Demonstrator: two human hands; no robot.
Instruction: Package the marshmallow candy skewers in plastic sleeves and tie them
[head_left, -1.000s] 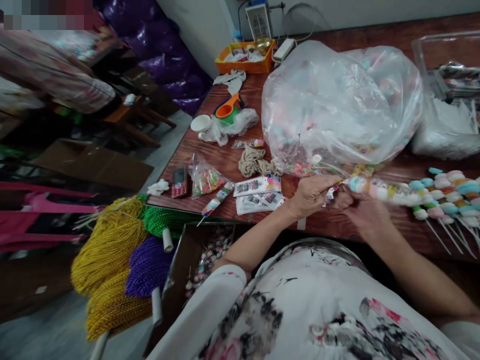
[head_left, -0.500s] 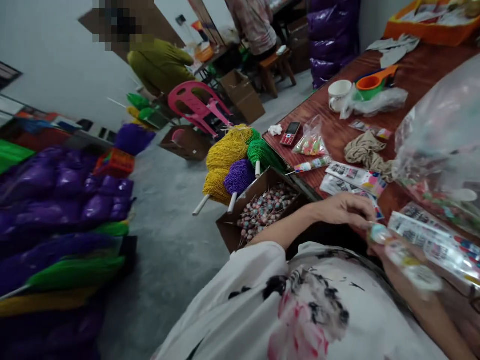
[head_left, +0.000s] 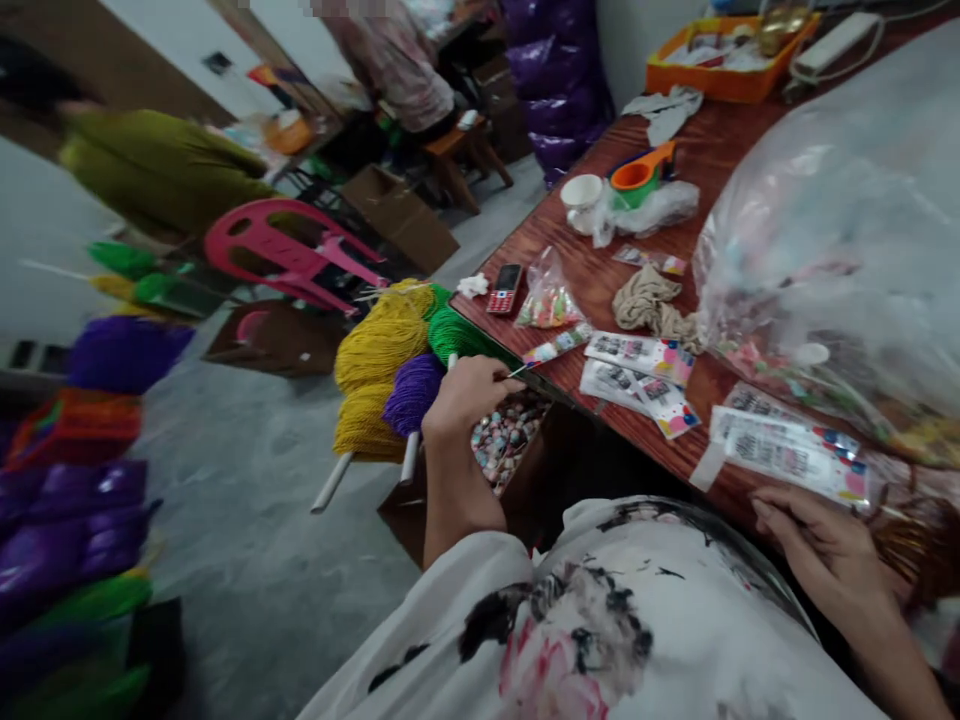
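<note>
My left hand (head_left: 469, 395) reaches over a cardboard box (head_left: 521, 470) of small round lollipops (head_left: 506, 440). Its fingers are curled together beside the stick of a wrapped lollipop (head_left: 556, 345) at the table edge; what they hold, if anything, is hidden. My right hand (head_left: 825, 545) rests by the table's near edge, with loosely curled fingers and nothing visible in them. Just beyond it are printed plastic wrappers (head_left: 780, 455). More printed wrappers (head_left: 637, 360) lie farther left on the table.
On the table (head_left: 510, 235) are a phone (head_left: 505, 290), a bag of sweets (head_left: 551, 295), a crumpled cloth (head_left: 649, 300), a white cup (head_left: 582, 195) and a large clear bag (head_left: 840, 220). Yarn-like bundles (head_left: 382, 350) stand left of the box. People sit beyond a pink chair (head_left: 277, 245).
My left hand has moved away from the right hand, leftward over the box. The wrapped lollipop between my hands is gone from view there. The whole view has shifted.
</note>
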